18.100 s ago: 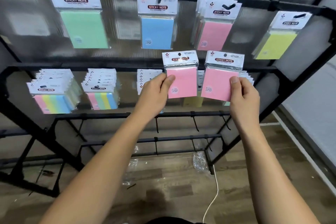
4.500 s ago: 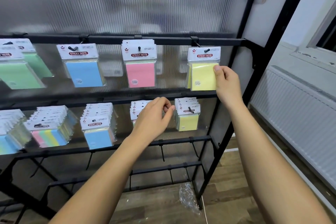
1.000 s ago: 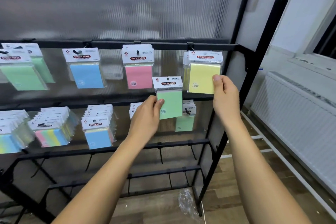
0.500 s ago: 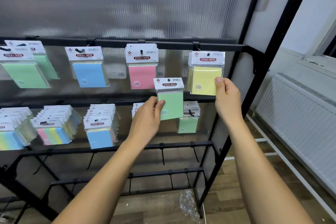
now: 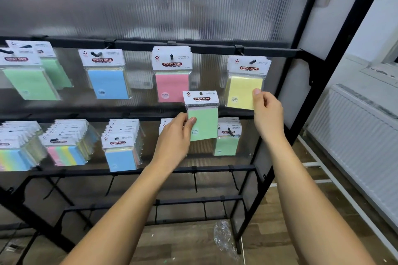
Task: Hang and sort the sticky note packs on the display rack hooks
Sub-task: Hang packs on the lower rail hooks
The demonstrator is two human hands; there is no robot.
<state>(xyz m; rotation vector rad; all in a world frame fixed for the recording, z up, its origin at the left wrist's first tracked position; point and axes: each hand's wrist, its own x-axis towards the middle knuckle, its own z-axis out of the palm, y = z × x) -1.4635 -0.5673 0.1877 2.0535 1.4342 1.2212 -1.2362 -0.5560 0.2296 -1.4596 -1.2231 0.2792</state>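
My left hand (image 5: 174, 138) holds a green sticky note pack (image 5: 202, 116) by its lower left edge, off any hook, in front of the rack between the two rows. My right hand (image 5: 267, 112) pinches the lower right corner of a yellow pack (image 5: 245, 87) that hangs on the top row's rightmost hook (image 5: 252, 62). Left of it on the top rail (image 5: 204, 48) hang pink (image 5: 172, 84), blue (image 5: 107, 82) and green packs (image 5: 30, 82). On the lower row a stack of green packs (image 5: 227, 142) hangs just behind the held one.
The lower row also carries stacks of blue packs (image 5: 120, 153) and rainbow packs (image 5: 64, 150). Two bare rails with hooks (image 5: 195, 180) run below. A black frame post (image 5: 301, 97) stands at the right, a white radiator (image 5: 355, 140) beyond it, crumpled plastic (image 5: 224, 241) on the wood floor.
The yellow pack now hangs on the top right hook with its lower corner still in my right hand. The green pack in my left hand has barely moved.
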